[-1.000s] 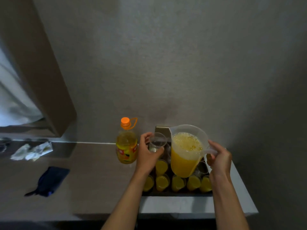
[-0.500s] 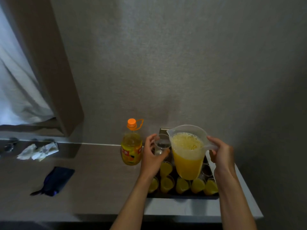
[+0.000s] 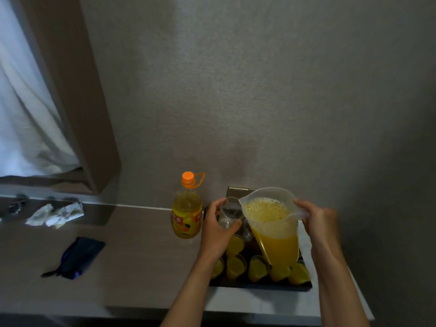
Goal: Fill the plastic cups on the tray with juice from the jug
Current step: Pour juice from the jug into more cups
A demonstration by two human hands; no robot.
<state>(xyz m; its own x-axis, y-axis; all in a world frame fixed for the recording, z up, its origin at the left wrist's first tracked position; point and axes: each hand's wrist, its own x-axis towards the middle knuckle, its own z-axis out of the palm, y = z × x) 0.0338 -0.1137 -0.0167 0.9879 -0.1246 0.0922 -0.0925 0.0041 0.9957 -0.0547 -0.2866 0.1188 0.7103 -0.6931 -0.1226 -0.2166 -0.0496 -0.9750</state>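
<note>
Nearest me, filled cups (image 3: pixel 257 267) line the tray's (image 3: pixel 259 286) near edge. My left hand (image 3: pixel 218 228) wraps an empty clear cup (image 3: pixel 230 212), thin and crushable, so I'd hold it lightly. My right hand (image 3: pixel 318 223) grips the handle of the jug (image 3: pixel 271 223), which looks heavy and sloshy; it tilts left, spout at the cup's rim.

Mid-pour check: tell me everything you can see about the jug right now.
The jug is translucent plastic with a wide round mouth and a pointed spout. It holds foamy orange-yellow juice, roughly two-thirds full. It hangs above the tray of cups, tilted with its spout over the rim of the clear empty cup in the left hand. The right hand grips its handle side. No juice stream shows.
</note>
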